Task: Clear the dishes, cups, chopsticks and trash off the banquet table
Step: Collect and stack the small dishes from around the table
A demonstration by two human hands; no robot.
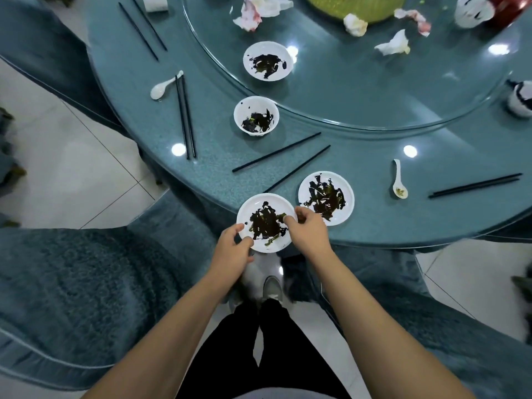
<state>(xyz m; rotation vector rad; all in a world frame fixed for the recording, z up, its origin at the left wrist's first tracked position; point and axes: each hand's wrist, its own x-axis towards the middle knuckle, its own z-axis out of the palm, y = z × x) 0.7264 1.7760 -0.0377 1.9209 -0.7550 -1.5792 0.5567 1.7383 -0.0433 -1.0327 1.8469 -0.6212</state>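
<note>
A small white plate (259, 204) smeared with dark sauce hangs over the near edge of the teal table (374, 226). My left hand (231, 250) grips its lower-left rim and my right hand (309, 230) grips its right rim. A second dirty plate (342, 185) lies just to the right on the table. Farther in stand a dirty bowl (256, 116) and another dirty dish (267, 63) on the glass turntable (359, 96). Black chopsticks (276, 152) lie between the bowl and the plates. Crumpled napkins (393, 44) litter the turntable.
More chopstick pairs lie at the left (185, 116), far left (142, 27) and right (475, 185). White spoons rest at the left (161, 89) and right (398, 182). Teal upholstered chairs (72, 283) flank me, with tiled floor (72, 168) on the left.
</note>
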